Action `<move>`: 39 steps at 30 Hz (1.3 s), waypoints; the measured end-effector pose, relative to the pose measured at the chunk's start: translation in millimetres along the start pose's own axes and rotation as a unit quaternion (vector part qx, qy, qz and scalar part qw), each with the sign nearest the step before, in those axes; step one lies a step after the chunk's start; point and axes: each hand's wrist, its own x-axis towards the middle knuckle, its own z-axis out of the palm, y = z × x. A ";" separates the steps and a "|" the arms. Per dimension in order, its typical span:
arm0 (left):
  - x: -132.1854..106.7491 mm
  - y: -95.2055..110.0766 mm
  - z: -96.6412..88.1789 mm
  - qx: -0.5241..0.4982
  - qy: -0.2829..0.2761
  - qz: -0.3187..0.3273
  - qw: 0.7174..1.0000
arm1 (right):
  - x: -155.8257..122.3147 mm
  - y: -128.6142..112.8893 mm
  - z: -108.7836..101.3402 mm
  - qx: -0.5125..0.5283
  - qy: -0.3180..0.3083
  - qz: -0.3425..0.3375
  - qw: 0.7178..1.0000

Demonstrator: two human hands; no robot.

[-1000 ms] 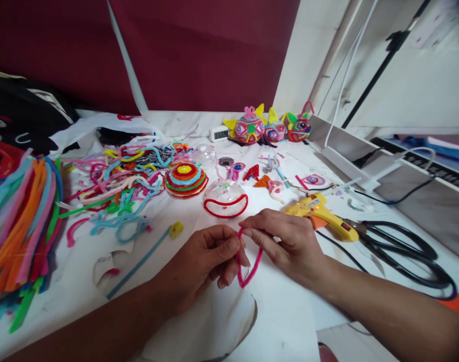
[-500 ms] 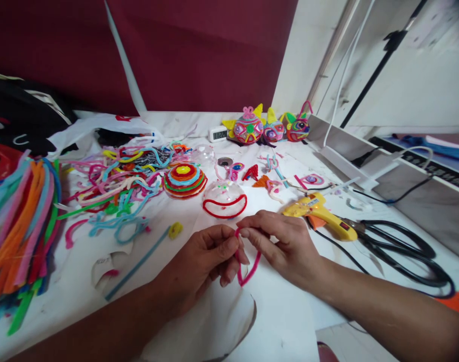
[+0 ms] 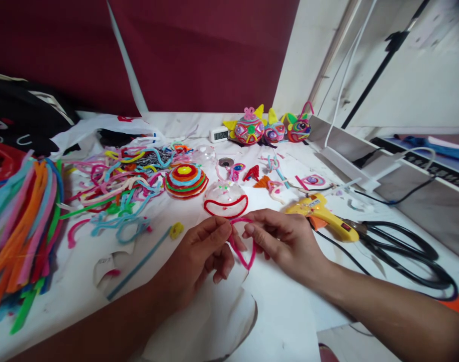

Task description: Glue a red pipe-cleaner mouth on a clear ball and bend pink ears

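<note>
Between my two hands is a bright pink pipe cleaner, bent into a closed loop with its pointed end hanging down. My left hand pinches the loop's upper left, thumb against forefinger. At the upper right, the fingers of my right hand are closed on the same loop. Just beyond my fingertips sits a clear plastic dome with a red pipe cleaner curved in a crescent along its front. Left of it lies a dome wound in rings of coloured pipe cleaner.
A yellow glue gun and black-handled scissors lie to the right. Bundled pipe cleaners and a loose tangle cover the left. Decorated balls and a small digital clock stand at the back.
The pink loop has been raised slightly and spread wider. My hands have moved a little apart at its top, and its pointed end has shifted up and right.
</note>
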 end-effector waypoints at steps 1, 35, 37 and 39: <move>-0.3 0.2 0.2 0.026 0.006 0.008 1.000 | -0.5 0.1 0.1 -0.008 -0.013 0.001 1.000; -1.5 7.1 4.2 0.166 0.056 0.047 0.983 | 7.4 -3.3 2.8 0.307 -0.107 0.186 0.927; -1.5 7.7 4.6 0.155 0.058 0.040 0.985 | 7.3 -3.4 3.2 0.314 -0.104 0.186 0.925; -1.4 8.5 4.4 0.132 0.062 0.029 0.989 | 7.3 -3.4 3.2 0.319 -0.100 0.189 0.923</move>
